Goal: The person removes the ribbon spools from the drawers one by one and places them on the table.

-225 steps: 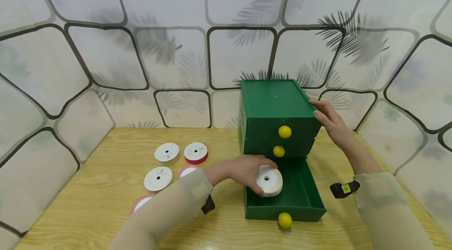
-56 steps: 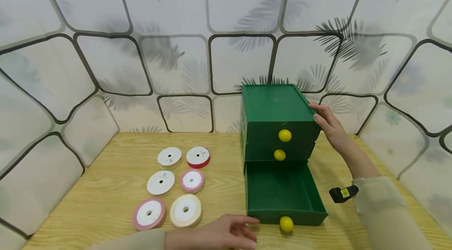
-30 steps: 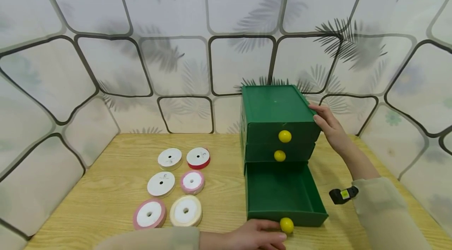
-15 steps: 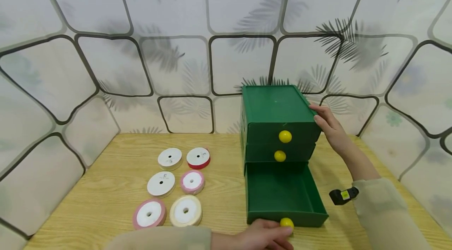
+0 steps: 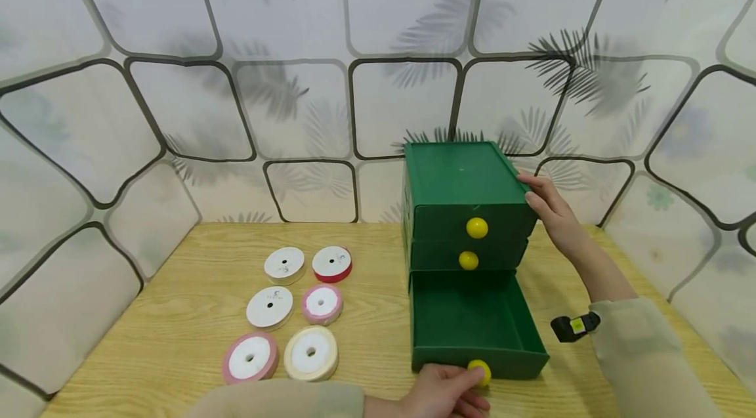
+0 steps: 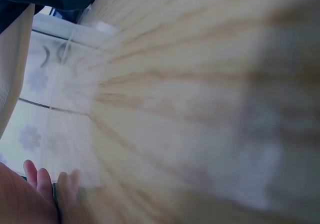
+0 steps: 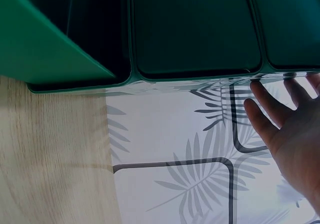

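Observation:
A green three-drawer cabinet (image 5: 461, 182) stands on the wooden table (image 5: 177, 313). Its bottom drawer (image 5: 472, 319) is pulled out and holds nothing. My left hand (image 5: 443, 393) is at the drawer's front, fingers curled round the yellow knob (image 5: 483, 369). The two upper drawers are closed, each with a yellow knob (image 5: 476, 228). My right hand (image 5: 549, 208) rests flat against the cabinet's top right edge, fingers straight. In the right wrist view the right hand (image 7: 285, 119) lies beside the cabinet (image 7: 195, 29). The left wrist view is blurred, showing fingertips (image 6: 35, 176) and table wood.
Several ribbon spools lie left of the drawer: white (image 5: 284, 264), red (image 5: 331, 263), white (image 5: 269, 307), small pink (image 5: 321, 304), pink-edged (image 5: 250, 357), cream (image 5: 310, 352). Leaf-patterned panels (image 5: 295, 109) wall the table on three sides.
The left hand, which held a white spool over the open drawer, has come to the drawer front and closed on its knob. The spool now lies on the table. The right hand has stayed put.

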`<state>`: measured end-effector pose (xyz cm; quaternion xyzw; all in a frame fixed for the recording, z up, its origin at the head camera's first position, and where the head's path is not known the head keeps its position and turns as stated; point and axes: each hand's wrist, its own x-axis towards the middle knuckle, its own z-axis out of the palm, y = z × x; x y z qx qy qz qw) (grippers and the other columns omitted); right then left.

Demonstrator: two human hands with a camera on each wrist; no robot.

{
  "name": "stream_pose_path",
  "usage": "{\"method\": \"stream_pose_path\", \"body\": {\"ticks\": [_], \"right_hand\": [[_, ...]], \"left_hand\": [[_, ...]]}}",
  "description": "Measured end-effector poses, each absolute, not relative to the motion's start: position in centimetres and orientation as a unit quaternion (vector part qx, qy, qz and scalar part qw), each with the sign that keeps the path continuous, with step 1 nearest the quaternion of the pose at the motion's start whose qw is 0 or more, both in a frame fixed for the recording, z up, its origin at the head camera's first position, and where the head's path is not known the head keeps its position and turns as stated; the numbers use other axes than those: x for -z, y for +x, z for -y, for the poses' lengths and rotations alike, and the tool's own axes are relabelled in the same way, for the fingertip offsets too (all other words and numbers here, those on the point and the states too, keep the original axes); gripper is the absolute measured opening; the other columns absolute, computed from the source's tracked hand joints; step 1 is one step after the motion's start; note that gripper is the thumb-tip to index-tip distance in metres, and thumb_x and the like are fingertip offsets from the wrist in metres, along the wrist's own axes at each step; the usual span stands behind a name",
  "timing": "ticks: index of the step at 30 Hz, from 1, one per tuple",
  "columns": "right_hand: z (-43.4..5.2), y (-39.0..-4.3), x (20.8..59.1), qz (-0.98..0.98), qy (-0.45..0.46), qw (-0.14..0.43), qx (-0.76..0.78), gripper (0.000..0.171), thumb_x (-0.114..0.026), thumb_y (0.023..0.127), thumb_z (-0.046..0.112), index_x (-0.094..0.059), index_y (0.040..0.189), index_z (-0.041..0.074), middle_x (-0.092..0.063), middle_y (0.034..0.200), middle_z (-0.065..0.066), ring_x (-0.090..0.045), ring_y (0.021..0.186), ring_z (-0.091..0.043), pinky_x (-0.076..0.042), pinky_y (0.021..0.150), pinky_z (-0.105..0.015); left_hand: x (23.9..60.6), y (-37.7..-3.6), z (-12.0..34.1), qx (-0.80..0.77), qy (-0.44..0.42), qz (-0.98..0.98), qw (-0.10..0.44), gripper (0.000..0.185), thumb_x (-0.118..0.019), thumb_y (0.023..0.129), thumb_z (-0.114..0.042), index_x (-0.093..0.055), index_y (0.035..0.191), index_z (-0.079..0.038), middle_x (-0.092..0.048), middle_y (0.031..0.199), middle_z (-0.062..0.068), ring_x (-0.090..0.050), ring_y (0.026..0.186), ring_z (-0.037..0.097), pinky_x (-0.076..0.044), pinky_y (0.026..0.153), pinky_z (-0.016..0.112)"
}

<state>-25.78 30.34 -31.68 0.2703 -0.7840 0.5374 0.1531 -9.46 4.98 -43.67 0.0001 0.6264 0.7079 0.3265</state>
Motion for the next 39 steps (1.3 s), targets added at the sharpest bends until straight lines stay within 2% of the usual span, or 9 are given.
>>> {"method": "stream_pose_path", "body": {"ticks": [12, 19, 22, 27, 34, 39], "right_hand": [[-30.3, -25.7, 31.5, 0.786, 0.265, 0.148, -0.538, 0.037, -0.033, 0.107, 0.014, -0.040, 0.143, 0.010, -0.022, 0.152, -0.028, -0.037, 0.122, 0.000, -0.034, 0.092, -0.013], [-30.2, -25.7, 31.6, 0.783, 0.264, 0.148, -0.544, 0.037, -0.032, 0.107, 0.015, -0.040, 0.143, 0.010, -0.032, 0.147, -0.011, -0.041, 0.117, -0.002, -0.035, 0.090, -0.013], [-30.3, -25.7, 31.6, 0.782, 0.263, 0.147, -0.545, 0.037, -0.032, 0.107, 0.015, -0.040, 0.143, 0.010, -0.032, 0.146, -0.009, -0.041, 0.117, -0.002, -0.035, 0.090, -0.014], [-30.3, -25.7, 31.7, 0.784, 0.261, 0.148, -0.543, 0.037, -0.032, 0.108, 0.015, -0.039, 0.144, 0.008, -0.031, 0.147, -0.012, -0.040, 0.118, -0.001, -0.035, 0.090, -0.013], [-30.3, -25.7, 31.7, 0.791, 0.257, 0.144, -0.537, 0.039, -0.032, 0.108, 0.017, -0.036, 0.146, 0.009, -0.024, 0.151, -0.026, -0.038, 0.119, 0.000, -0.034, 0.090, -0.012], [-30.3, -25.7, 31.7, 0.788, 0.257, 0.146, -0.540, 0.039, -0.032, 0.108, 0.016, -0.036, 0.145, 0.008, -0.023, 0.151, -0.027, -0.038, 0.119, 0.000, -0.035, 0.090, -0.012]], "left_hand": [[43.4, -9.7, -5.3, -0.712, 0.001, -0.628, 0.315, 0.038, -0.064, 0.094, -0.039, -0.075, 0.101, -0.004, -0.073, 0.087, 0.011, -0.068, 0.069, 0.010, -0.056, 0.064, 0.026], [43.0, -10.6, -5.7, -0.720, 0.005, -0.623, 0.305, 0.038, -0.063, 0.095, -0.036, -0.073, 0.101, -0.001, -0.073, 0.089, 0.012, -0.070, 0.071, 0.014, -0.057, 0.065, 0.031], [43.0, -11.3, -5.9, -0.720, -0.002, -0.627, 0.299, 0.037, -0.063, 0.095, -0.036, -0.074, 0.101, -0.001, -0.073, 0.087, 0.011, -0.070, 0.072, 0.015, -0.057, 0.066, 0.031], [42.9, -12.5, -6.4, -0.723, -0.013, -0.633, 0.278, 0.037, -0.064, 0.094, -0.037, -0.073, 0.102, -0.002, -0.073, 0.086, 0.008, -0.070, 0.072, 0.016, -0.057, 0.066, 0.031], [43.3, -14.3, -6.4, -0.720, 0.000, -0.640, 0.268, 0.038, -0.061, 0.096, -0.036, -0.072, 0.104, 0.000, -0.072, 0.087, 0.008, -0.070, 0.074, 0.017, -0.057, 0.066, 0.032], [43.4, -15.3, -6.7, -0.719, 0.002, -0.645, 0.261, 0.039, -0.062, 0.096, -0.037, -0.071, 0.104, 0.000, -0.072, 0.087, 0.007, -0.069, 0.071, 0.015, -0.057, 0.066, 0.032]]}}
